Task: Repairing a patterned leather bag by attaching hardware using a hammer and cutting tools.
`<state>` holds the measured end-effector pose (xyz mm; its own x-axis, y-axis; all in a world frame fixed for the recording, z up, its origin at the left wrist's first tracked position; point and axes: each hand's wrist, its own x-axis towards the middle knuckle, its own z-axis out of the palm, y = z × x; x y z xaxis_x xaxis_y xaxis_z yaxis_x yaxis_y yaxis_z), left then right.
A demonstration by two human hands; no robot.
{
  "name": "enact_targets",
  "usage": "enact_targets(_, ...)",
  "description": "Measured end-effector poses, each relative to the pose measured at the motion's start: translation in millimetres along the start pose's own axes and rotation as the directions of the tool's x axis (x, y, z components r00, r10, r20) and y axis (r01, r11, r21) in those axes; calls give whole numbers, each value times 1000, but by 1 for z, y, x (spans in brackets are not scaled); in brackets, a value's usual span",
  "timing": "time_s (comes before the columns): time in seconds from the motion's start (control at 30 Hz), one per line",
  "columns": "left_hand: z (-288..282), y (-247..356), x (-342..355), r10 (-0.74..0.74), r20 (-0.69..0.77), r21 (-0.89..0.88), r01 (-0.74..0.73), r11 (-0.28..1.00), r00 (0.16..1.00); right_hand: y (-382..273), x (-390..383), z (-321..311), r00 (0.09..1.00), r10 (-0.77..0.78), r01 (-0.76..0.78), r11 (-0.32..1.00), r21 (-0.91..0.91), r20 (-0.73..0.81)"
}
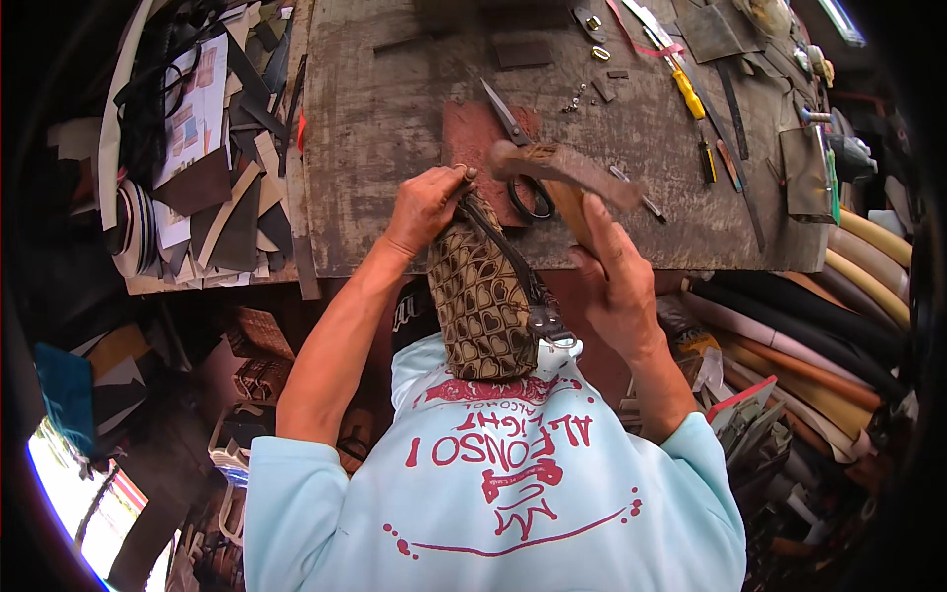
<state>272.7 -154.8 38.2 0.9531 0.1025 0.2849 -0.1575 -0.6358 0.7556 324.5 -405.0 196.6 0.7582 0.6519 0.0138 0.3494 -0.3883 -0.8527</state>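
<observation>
My left hand is closed, pinching the top end of a brown bag with a heart pattern. A small ring-like bit of metal shows at its fingertips. The bag leans from the table edge toward my shirt, and a dark strap with a metal clasp runs along it. My right hand grips the wooden handle of a hammer, whose head is blurred and hangs over the table, right of my left hand. Beneath them lies a reddish slab. Black-handled scissors rest across it, partly hidden by the hammer.
Leather and paper scraps are heaped on the table's left side. A yellow-handled screwdriver, small metal fittings and dark strips lie to the right. Rolls of material are stacked below the table's right end.
</observation>
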Motion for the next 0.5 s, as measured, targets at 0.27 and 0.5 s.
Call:
enact_targets(0.27, 8, -1, -10, 71, -64, 60, -67, 996, 995, 26, 12, 26, 979, -39, 128, 879, -460, 198)
enact_targets(0.5, 8, -3, -6, 145, -78, 56, -141, 988, 986, 53, -22, 18, 967, -254, 255, 954, -160, 23)
